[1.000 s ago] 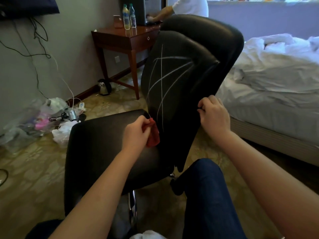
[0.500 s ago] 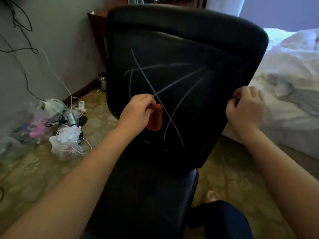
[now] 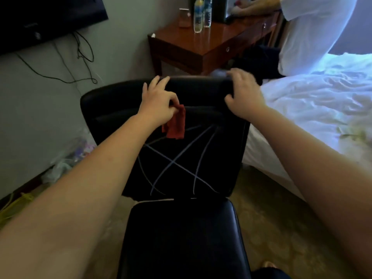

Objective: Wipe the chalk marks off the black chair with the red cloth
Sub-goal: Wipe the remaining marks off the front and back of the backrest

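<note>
The black leather chair [image 3: 112, 109] faces me, its seat [image 3: 181, 238] just below. Crossing white chalk marks [image 3: 173, 162] cover the lower backrest. My left hand [image 3: 159, 103] is at the top of the backrest and pinches the red cloth [image 3: 176, 123], which hangs down over the upper end of the marks; two of its fingers reach over the top edge. My right hand [image 3: 244, 95] grips the top right corner of the backrest, fingers curled over the edge.
A white bed [image 3: 312, 117] stands close on the right. Behind the chair is a wooden desk [image 3: 201, 47] with two bottles [image 3: 198, 15], where another person in white [image 3: 308, 27] stands. Bags [image 3: 66, 158] and cables lie along the left wall under a TV [image 3: 40, 19].
Both hands rose from the middle of the backrest to its top edge. The red cloth went up with the left hand and hangs loose. The chair turned to face me squarely.
</note>
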